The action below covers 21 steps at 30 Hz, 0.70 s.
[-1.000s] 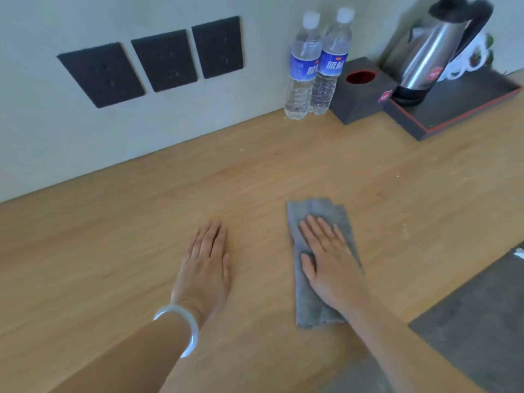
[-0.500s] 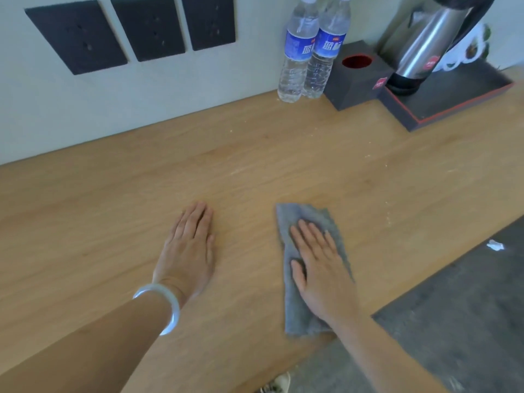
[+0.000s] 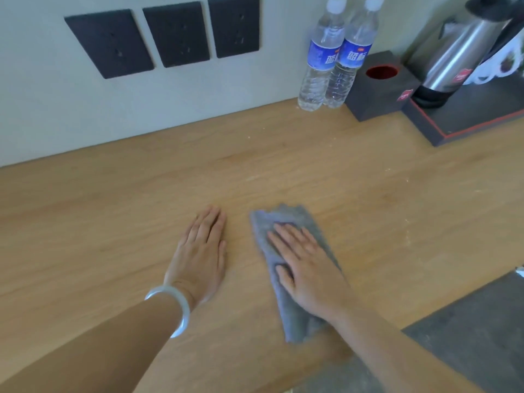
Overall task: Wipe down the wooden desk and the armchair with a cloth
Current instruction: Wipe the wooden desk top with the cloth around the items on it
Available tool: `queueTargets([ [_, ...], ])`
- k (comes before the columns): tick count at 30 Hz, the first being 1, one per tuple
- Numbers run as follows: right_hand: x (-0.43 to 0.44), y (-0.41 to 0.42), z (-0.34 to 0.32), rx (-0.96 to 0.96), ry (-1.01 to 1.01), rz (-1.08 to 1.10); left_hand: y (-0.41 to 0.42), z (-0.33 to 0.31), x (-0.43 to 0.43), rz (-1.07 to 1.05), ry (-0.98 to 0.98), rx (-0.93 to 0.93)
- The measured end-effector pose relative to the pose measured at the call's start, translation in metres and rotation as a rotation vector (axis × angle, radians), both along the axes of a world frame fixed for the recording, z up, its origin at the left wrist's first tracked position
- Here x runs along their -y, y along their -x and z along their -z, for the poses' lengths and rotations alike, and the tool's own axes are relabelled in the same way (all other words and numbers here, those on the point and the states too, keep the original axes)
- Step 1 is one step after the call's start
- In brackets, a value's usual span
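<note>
Now, your right grip (image 3: 309,268): lies flat on the grey cloth (image 3: 295,319), fingers straight and slightly spread, palm pressing it onto the table (image 3: 113,222); no finger curls round it.
Your left grip (image 3: 201,256): sits just left of the cloth and apart from it, palm down on the bare wood, fingers straight and close together, holding nothing.
Cloth: folded into a long strip on the table, reaching from beyond your right fingertips back under the wrist, toward the table's near edge.
Bangle (image 3: 177,304): pale, on your left wrist, left of the cloth's near end.
Water bottles (image 3: 320,58): two, upright, side by side at the wall, well beyond the cloth.
Dark box (image 3: 380,95): beyond the cloth and to its right, with a red-lined round hole in its top.
Kettle (image 3: 453,61): steel, farther right of the cloth, standing on a dark red-edged tray (image 3: 467,120).
Wall plates (image 3: 175,35): three, dark, on the wall beyond the cloth and to its left.
</note>
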State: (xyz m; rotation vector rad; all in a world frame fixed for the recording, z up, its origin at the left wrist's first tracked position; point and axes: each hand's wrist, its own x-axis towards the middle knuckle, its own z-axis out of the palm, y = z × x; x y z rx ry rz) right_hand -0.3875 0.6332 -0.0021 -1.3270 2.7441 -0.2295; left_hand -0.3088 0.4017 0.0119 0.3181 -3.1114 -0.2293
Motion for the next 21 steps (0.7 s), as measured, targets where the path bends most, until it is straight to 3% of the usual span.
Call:
queueTargets([
  [4, -0.003, 0.070, -0.007, -0.015, -0.052, 0.641, 0.000, -0.003, 0.000, -0.004, 0.001, 0.001],
  [6, 0.025, 0.045, -0.003, -0.036, -0.042, 0.591, 0.001, -0.003, 0.001, -0.003, -0.010, 0.011],
  [10, 0.066, -0.029, 0.003, 0.027, -0.023, 0.056, 0.001, -0.006, 0.001, 0.019, 0.001, 0.038],
  [13, 0.071, 0.005, -0.003, 0.049, -0.041, -0.189, 0.001, -0.007, 0.002, 0.038, -0.007, 0.046],
  [15, 0.074, 0.053, -0.005, 0.010, -0.071, -0.116, 0.001, -0.006, 0.004, 0.021, -0.026, 0.040],
  [18, 0.078, 0.104, -0.008, 0.020, -0.064, 0.339, 0.001, -0.007, 0.004, 0.014, -0.035, 0.034],
  [21, 0.079, 0.103, -0.003, 0.005, -0.047, 0.412, 0.003, -0.005, 0.004, 0.010, -0.096, 0.034],
])
